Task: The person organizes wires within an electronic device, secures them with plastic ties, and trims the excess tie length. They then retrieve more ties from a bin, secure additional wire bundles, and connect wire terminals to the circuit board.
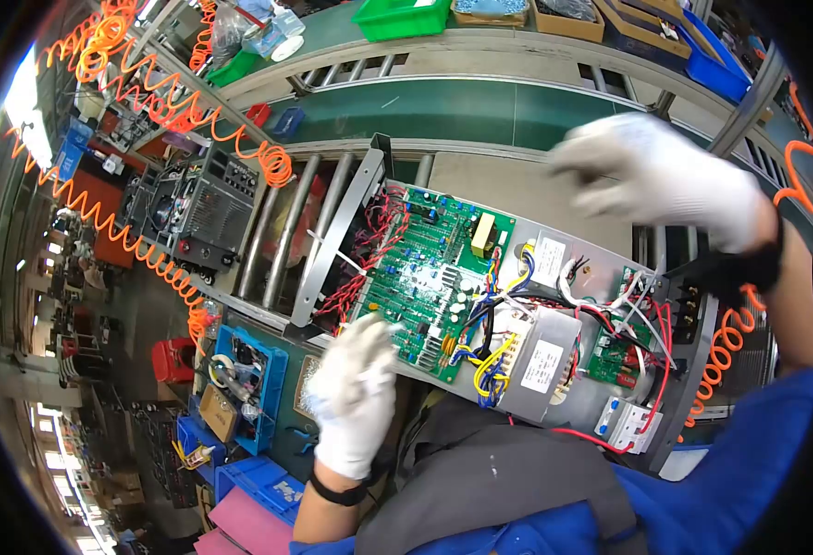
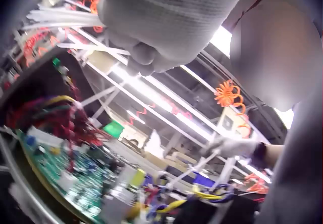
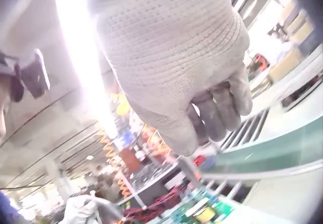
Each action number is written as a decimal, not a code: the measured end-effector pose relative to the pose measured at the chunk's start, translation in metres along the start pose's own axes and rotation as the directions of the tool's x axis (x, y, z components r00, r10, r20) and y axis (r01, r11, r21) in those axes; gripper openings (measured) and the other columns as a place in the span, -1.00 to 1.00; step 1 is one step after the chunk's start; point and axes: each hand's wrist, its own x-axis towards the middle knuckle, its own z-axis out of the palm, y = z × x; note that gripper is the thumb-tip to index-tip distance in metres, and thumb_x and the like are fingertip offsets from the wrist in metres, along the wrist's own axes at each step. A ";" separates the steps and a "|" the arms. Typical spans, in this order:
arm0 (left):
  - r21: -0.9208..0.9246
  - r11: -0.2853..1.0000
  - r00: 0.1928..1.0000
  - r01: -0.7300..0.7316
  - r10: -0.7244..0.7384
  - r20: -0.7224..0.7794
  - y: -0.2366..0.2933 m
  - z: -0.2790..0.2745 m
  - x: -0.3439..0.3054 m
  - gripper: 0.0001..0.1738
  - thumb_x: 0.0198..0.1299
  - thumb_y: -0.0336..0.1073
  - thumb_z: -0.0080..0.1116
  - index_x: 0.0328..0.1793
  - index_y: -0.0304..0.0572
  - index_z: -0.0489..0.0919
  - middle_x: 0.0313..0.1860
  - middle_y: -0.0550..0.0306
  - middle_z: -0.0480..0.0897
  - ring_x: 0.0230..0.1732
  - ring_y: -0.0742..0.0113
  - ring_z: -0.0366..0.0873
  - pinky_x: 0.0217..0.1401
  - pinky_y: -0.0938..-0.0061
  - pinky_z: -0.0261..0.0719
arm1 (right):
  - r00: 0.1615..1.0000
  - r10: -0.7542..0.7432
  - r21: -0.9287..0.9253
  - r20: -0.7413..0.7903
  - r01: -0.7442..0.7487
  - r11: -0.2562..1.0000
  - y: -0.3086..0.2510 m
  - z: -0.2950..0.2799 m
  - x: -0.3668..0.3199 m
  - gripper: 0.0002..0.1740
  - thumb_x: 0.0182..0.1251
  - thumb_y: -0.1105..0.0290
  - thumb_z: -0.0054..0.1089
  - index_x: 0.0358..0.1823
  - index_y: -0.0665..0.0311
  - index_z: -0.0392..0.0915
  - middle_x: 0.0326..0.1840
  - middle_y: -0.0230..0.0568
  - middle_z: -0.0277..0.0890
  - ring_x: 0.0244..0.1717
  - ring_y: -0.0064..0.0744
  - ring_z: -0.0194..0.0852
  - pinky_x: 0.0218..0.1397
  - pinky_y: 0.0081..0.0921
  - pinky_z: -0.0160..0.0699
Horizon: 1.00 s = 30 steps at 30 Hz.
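Note:
My gloved left hand (image 1: 355, 393) is curled at the near left edge of a green circuit board (image 1: 416, 268). In the left wrist view, a bundle of white cable ties (image 2: 63, 17) sticks out of its grip. The board lies in an open metal chassis (image 1: 332, 245) with red wires (image 1: 356, 287), a boxed transformer (image 1: 541, 365) and yellow and blue leads (image 1: 492, 379). A white tie strip (image 1: 337, 252) stands out by the red wires. My gloved right hand (image 1: 647, 171) is raised beyond the chassis, its fingers loosely bent and holding nothing.
Steel rollers (image 1: 282, 231) carry the chassis, and a green conveyor belt (image 1: 425, 111) runs behind. At the left are another dark unit (image 1: 198, 208) and a blue crate (image 1: 249, 384). Orange coiled hoses (image 1: 161, 264) hang on both sides. A green bin (image 1: 402, 17) sits at the back.

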 end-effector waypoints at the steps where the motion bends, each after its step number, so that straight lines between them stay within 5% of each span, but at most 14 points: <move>1: 0.257 0.958 0.988 -0.129 0.102 0.113 0.003 0.011 0.009 -0.76 0.27 -0.34 0.09 0.00 -0.23 0.62 0.23 -0.18 0.55 -0.06 0.02 0.68 -0.17 0.32 0.65 | 0.999 -0.004 0.010 0.041 0.003 1.000 -0.013 0.019 0.030 -0.45 0.03 0.31 0.33 0.12 0.28 0.54 -0.18 0.06 0.58 -0.14 0.02 0.59 -0.07 -0.19 0.59; 3: 0.330 0.942 0.996 -0.061 0.034 0.087 0.007 0.036 0.023 -0.79 0.20 -0.32 0.16 -0.05 -0.14 0.64 0.30 -0.21 0.50 -0.09 -0.02 0.68 -0.18 0.31 0.66 | 0.949 -0.310 -0.001 -0.047 0.311 0.951 -0.003 0.070 0.080 -0.36 0.03 0.33 0.31 0.24 0.19 0.46 -0.07 0.06 0.59 -0.10 0.06 0.61 -0.04 -0.14 0.59; 4: 0.313 0.947 0.991 0.065 -0.099 0.091 0.009 0.044 0.032 -0.74 0.17 -0.46 0.11 -0.01 -0.23 0.65 0.30 -0.29 0.48 0.03 -0.01 0.65 0.03 0.40 0.61 | 0.952 -0.306 -0.012 -0.001 0.306 0.952 0.003 0.096 0.103 -0.33 0.03 0.36 0.30 0.28 0.16 0.43 -0.05 0.05 0.59 -0.08 0.05 0.61 -0.03 -0.14 0.60; 5: 0.421 0.907 0.998 0.009 -0.035 0.055 0.001 0.052 0.039 -0.79 0.19 -0.40 0.13 -0.05 -0.17 0.64 0.33 -0.28 0.46 -0.04 -0.01 0.68 -0.08 0.36 0.65 | 0.953 -0.300 -0.022 0.047 0.301 0.953 0.004 0.113 0.121 -0.30 0.04 0.39 0.28 0.32 0.12 0.39 -0.02 0.04 0.59 -0.07 0.04 0.62 -0.01 -0.14 0.60; 7: 0.516 0.844 0.974 0.147 -0.215 0.075 -0.004 0.061 0.058 -0.83 0.22 -0.35 0.13 -0.08 -0.14 0.62 0.36 -0.27 0.44 -0.14 -0.01 0.69 -0.19 0.30 0.67 | 0.969 -0.092 -0.111 0.228 0.119 0.987 -0.008 0.116 0.146 -0.20 0.02 0.36 0.35 0.39 0.07 0.29 -0.08 0.05 0.58 -0.07 0.08 0.59 -0.03 -0.12 0.58; 9: 0.599 0.786 0.970 0.154 -0.237 0.062 -0.027 0.078 0.066 -0.83 0.24 -0.33 0.12 -0.07 -0.10 0.61 0.35 -0.23 0.45 -0.18 -0.01 0.70 -0.21 0.26 0.67 | 0.971 -0.077 -0.095 0.226 0.101 0.990 0.000 0.130 0.163 -0.28 0.06 0.35 0.32 0.34 0.04 0.34 -0.08 0.00 0.59 -0.05 0.07 0.59 0.00 -0.14 0.57; 12: 0.588 0.798 0.985 0.130 -0.172 0.016 -0.051 0.087 0.071 -0.78 0.25 -0.33 0.10 0.00 -0.12 0.60 0.31 -0.15 0.51 -0.15 -0.01 0.70 -0.17 0.24 0.67 | 0.956 -0.292 -0.033 -0.037 0.291 0.956 0.015 0.158 0.176 -0.44 0.10 0.31 0.30 0.20 0.09 0.45 -0.19 -0.05 0.62 -0.11 0.03 0.62 -0.07 -0.17 0.58; 21: 0.453 0.884 0.993 0.120 -0.115 -0.040 -0.068 0.084 0.076 -0.84 0.26 -0.32 0.08 -0.18 -0.20 0.63 0.15 -0.14 0.61 -0.03 0.00 0.66 0.00 0.22 0.60 | 0.988 -0.138 0.010 0.067 0.138 0.990 0.003 0.153 0.187 -0.70 0.13 0.31 0.22 -0.07 0.11 0.66 -0.19 -0.09 0.67 -0.10 -0.08 0.66 -0.07 -0.22 0.60; 23: 0.511 0.856 0.996 0.069 -0.032 -0.082 -0.077 0.084 0.080 -0.84 0.26 -0.31 0.08 -0.30 -0.21 0.60 -0.11 -0.16 0.69 -0.26 0.07 0.69 -0.21 0.27 0.61 | 0.964 -0.252 0.037 0.082 0.250 0.968 0.003 0.147 0.181 -0.67 0.13 0.28 0.23 -0.05 0.11 0.66 -0.17 -0.14 0.68 -0.08 -0.08 0.65 -0.06 -0.23 0.60; 24: 0.276 0.919 0.952 0.280 -0.302 0.039 -0.083 0.084 0.084 -0.80 0.27 -0.29 0.08 -0.38 -0.21 0.57 -0.48 -0.01 0.62 -0.54 0.25 0.61 -0.45 0.37 0.52 | 0.962 -0.238 0.007 0.134 0.239 0.971 0.002 0.142 0.178 -0.65 0.14 0.27 0.22 -0.02 0.09 0.66 -0.15 -0.15 0.67 -0.07 -0.07 0.64 -0.05 -0.23 0.59; 25: 0.272 0.921 0.954 0.281 -0.300 0.030 -0.077 0.082 0.087 -0.80 0.27 -0.29 0.08 -0.38 -0.21 0.57 -0.48 -0.01 0.62 -0.54 0.25 0.61 -0.45 0.37 0.52 | 0.961 -0.243 -0.002 0.136 0.245 0.969 0.004 0.145 0.177 -0.65 0.14 0.27 0.22 -0.02 0.09 0.66 -0.15 -0.15 0.67 -0.07 -0.07 0.64 -0.05 -0.23 0.59; 27: -0.122 0.846 0.853 0.519 -0.501 0.149 -0.059 0.079 0.100 -0.79 0.26 -0.28 0.11 -0.40 -0.22 0.55 -0.66 0.21 0.44 -0.66 0.47 0.49 -0.59 0.51 0.40 | 0.962 -0.271 0.026 0.009 0.271 0.962 0.013 0.157 0.180 -0.71 0.14 0.25 0.23 -0.10 0.12 0.65 -0.25 -0.12 0.65 -0.15 -0.06 0.64 -0.10 -0.23 0.59; 29: -0.291 0.759 0.812 0.583 -0.556 0.176 -0.080 0.091 0.095 -0.67 0.24 -0.35 0.18 0.10 -0.30 0.55 -0.54 0.33 0.50 -0.65 0.59 0.39 -0.62 0.65 0.33 | 0.980 -0.187 0.074 0.073 0.182 0.981 0.011 0.153 0.186 -0.74 0.14 0.23 0.25 -0.16 0.14 0.65 -0.26 -0.09 0.64 -0.16 -0.02 0.63 -0.11 -0.22 0.58; 30: -0.155 0.892 0.905 0.425 -0.411 0.112 -0.099 0.096 0.086 -0.57 0.25 -0.35 0.18 0.24 -0.29 0.48 -0.51 0.32 0.51 -0.65 0.61 0.37 -0.62 0.66 0.33 | 0.979 -0.195 0.072 0.065 0.191 0.979 0.012 0.157 0.187 -0.73 0.13 0.26 0.26 -0.14 0.14 0.64 -0.27 -0.08 0.64 -0.16 -0.02 0.63 -0.11 -0.21 0.58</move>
